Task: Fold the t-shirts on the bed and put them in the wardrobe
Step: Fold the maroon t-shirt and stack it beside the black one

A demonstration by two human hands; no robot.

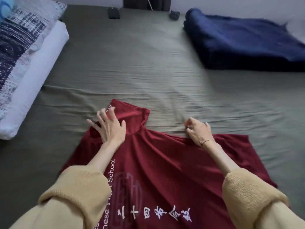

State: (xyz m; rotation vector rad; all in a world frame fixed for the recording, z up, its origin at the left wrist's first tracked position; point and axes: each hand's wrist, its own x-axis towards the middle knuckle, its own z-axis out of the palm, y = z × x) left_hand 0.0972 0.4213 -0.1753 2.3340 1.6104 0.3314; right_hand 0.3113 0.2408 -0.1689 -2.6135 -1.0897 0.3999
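A dark red t-shirt (161,162) with white lettering lies spread on the olive green bed sheet (140,66), its near part running out of the bottom of the view. My left hand (109,125) lies on the shirt's far left part with spread fingers, pressing on a folded-in piece of cloth. My right hand (199,131) pinches the shirt's far edge with curled fingers. A thin bracelet sits on the right wrist.
A folded dark blue blanket (244,40) lies at the back right of the bed. A patterned blue-and-white pillow (21,40) on white bedding (33,76) lies along the left side. Two small dark objects (113,13) sit at the far edge.
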